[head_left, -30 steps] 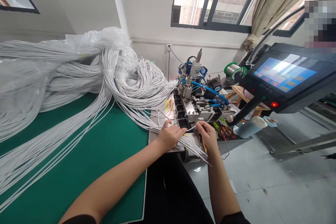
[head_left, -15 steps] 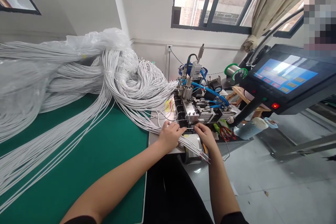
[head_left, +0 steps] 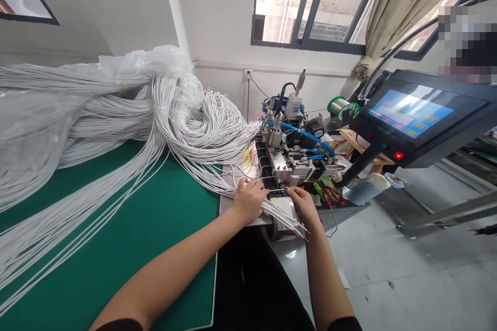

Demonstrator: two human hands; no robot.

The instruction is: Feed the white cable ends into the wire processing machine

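Observation:
My left hand [head_left: 248, 200] rests on a fan of thin white wires [head_left: 283, 217] at the front of a metal plate, pinning them down. My right hand [head_left: 305, 202] pinches the end of one white wire right at the front jaw of a small machine [head_left: 289, 158] with blue air hoses. The loose wire ends stick out past the plate's edge between my two wrists. A large heap of the same white wires [head_left: 116, 114] runs back over the green mat [head_left: 147, 227] to the left.
A touch-screen panel [head_left: 411, 114] on an arm hangs at the right. Red-handled scissors [head_left: 333, 195] lie beside the machine, with a spool of wire [head_left: 341, 106] behind. A clear plastic bag [head_left: 34, 129] covers part of the wire heap. Grey floor lies below right.
My right hand has moved left and forward from the plate's edge to the machine's front jaw with the wire. My left hand has stayed on the wires; the view shifted slightly.

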